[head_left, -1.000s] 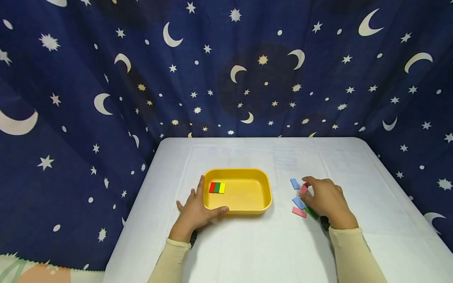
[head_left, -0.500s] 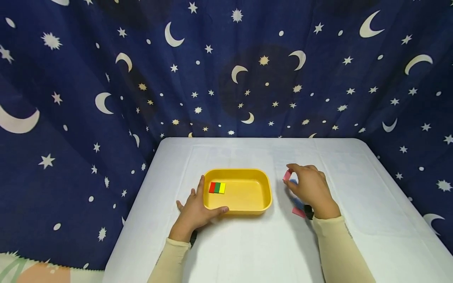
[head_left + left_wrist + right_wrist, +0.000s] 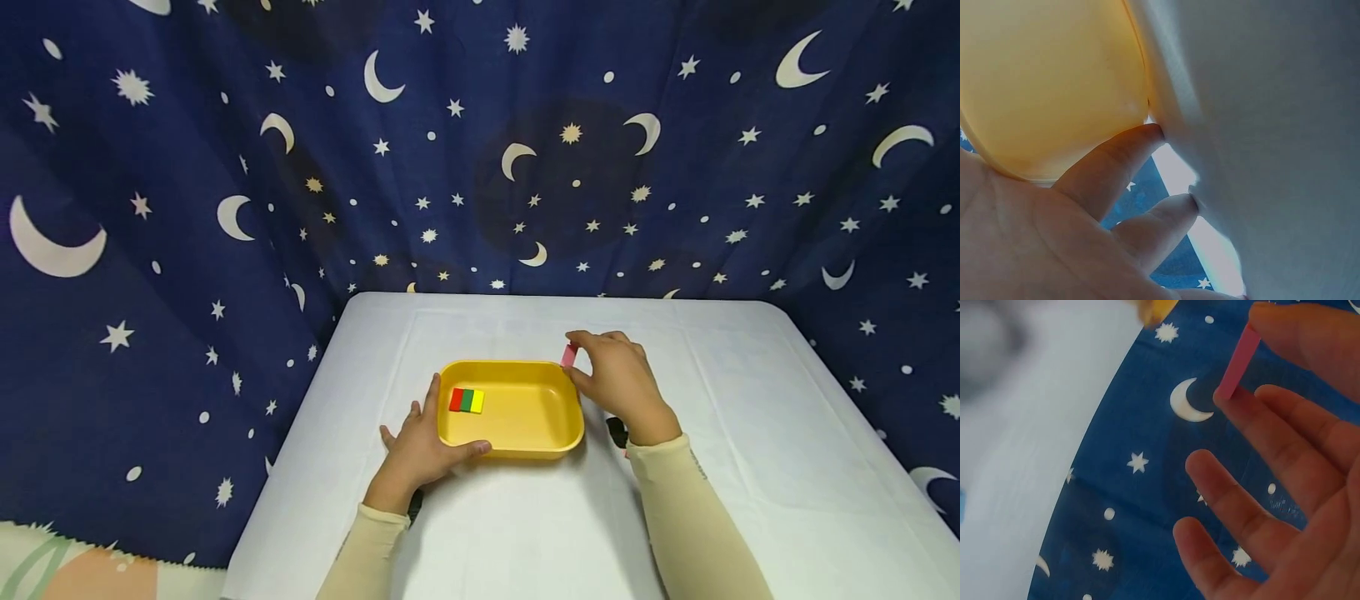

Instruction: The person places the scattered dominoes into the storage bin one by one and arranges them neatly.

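Note:
My right hand (image 3: 622,383) pinches a small flat pink rectangular tile (image 3: 570,355) between thumb and fingertips, beside the far right corner of a yellow tray (image 3: 517,454). In the right wrist view the tile (image 3: 1240,361) is edge-on and the other fingers are spread. My left hand (image 3: 420,446) rests against the tray's left near corner, fingers extended along its side and thumb along the front rim. Inside the tray, a red tile (image 3: 456,400), a green tile (image 3: 467,401) and a yellow tile (image 3: 477,402) lie side by side at the left.
A white-covered table (image 3: 525,533) carries the tray. Under my right wrist a sliver of a pink tile (image 3: 626,453) shows; the other loose tiles there are hidden. A dark blue curtain (image 3: 450,167) with moons and stars hangs behind and at both sides.
My right hand has picked up the pink tile from the loose tiles and carried it left to the tray's right rim. The left hand keeps its place at the tray.

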{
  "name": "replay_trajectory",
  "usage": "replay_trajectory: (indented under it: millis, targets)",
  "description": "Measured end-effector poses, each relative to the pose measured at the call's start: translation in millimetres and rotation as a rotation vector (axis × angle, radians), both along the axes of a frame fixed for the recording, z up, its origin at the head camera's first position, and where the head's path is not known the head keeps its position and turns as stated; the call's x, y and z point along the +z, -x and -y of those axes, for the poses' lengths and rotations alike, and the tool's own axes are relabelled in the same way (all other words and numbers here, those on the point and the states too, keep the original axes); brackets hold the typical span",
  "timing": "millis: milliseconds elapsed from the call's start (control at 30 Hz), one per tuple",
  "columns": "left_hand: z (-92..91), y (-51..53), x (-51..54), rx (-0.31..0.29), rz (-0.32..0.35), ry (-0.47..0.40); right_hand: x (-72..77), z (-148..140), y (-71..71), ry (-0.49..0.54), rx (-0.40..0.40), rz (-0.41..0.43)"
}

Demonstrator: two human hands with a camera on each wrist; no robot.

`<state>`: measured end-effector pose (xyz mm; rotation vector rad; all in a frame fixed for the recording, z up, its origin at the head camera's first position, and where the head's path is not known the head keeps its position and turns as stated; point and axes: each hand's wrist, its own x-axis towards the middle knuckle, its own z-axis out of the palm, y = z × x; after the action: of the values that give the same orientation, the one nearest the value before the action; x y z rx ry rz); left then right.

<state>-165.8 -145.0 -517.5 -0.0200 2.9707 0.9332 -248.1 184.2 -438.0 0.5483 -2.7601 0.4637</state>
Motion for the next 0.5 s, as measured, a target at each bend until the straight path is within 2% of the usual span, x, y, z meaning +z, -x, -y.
replay_trajectory:
  millis: [233, 500]
  targets:
    - [1.6, 4.4, -0.7, 0.006, -0.007, 0.006, 3.4, 27.4, 10.5, -0.008, 0.059, 0.033]
    - [0.2, 3.1, -3.5, 0.004, 0.006, 0.003, -3.0, 54.9, 19.5, -0.029, 0.103, 0.079]
